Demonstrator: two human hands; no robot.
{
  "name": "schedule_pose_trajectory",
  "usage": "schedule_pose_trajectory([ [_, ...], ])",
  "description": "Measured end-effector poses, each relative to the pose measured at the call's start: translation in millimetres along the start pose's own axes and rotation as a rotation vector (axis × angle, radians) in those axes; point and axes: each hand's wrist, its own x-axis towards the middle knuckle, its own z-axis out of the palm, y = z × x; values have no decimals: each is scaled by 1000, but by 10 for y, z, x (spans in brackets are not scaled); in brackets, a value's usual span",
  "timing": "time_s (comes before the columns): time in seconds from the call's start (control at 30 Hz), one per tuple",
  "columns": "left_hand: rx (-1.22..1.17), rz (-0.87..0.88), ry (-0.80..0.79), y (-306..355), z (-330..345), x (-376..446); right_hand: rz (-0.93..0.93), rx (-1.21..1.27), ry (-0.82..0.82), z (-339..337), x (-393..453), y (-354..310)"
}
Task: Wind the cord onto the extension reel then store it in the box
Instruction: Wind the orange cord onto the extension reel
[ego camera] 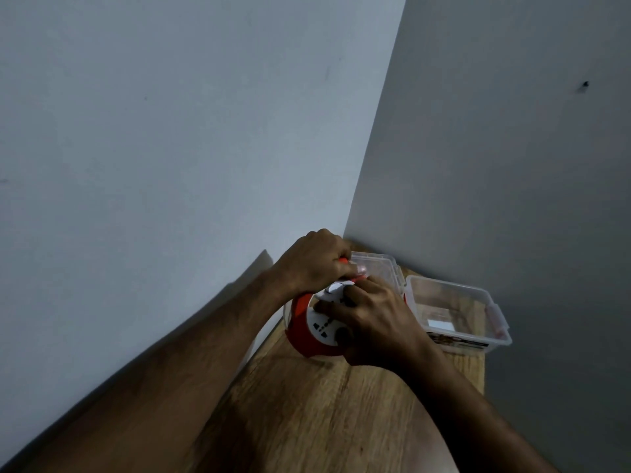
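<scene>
While left hand (316,264) grips reel (309,331) handle, right hand (372,320) curled on face

Plain room corner, likely home: bare grey walls (170,131), wooden table (307,404), clear plastic storage box (457,315).

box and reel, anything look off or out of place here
Nothing stands out. The clear box sits open and level on the wooden table, its lid beside it. The left hand and right hand grip the reel; no cord trails loose.
</scene>
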Motion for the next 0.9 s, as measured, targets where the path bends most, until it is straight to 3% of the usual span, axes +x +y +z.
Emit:
schedule_pose_trajectory([
  [0.3, 26, 19, 29, -3, -49, -2, -44, 31, 56, 170, -21, 102],
  [0.37, -29, -26, 31, -86, -97, -9, 0, 111, 83, 117, -47, 105],
  [0.43, -99, -53, 27, -156, -132, -26, 64, 304, 220, 63, -106, 117],
  [0.5, -137, -48, 30, -176, -154, -36, 192, 513, 475, 35, -173, 125],
  [0.57, -142, -32, 34, -179, -166, -17, 472, 662, 671, 54, -218, 159],
  [0.6, -137, -27, 30, -180, -170, -3, 644, 757, 694, 76, -234, 195],
  [0.7, -150, -16, 16, -191, -175, 21, 928, 1113, 513, 109, -291, 299],
  [0.8, -155, 1, 21, -196, -163, 24, 948, 1317, 269, 76, -307, 295],
  [0.9, -164, -10, 12, -209, -146, 20, 963, 1303, 143, 94, -308, 308],
])
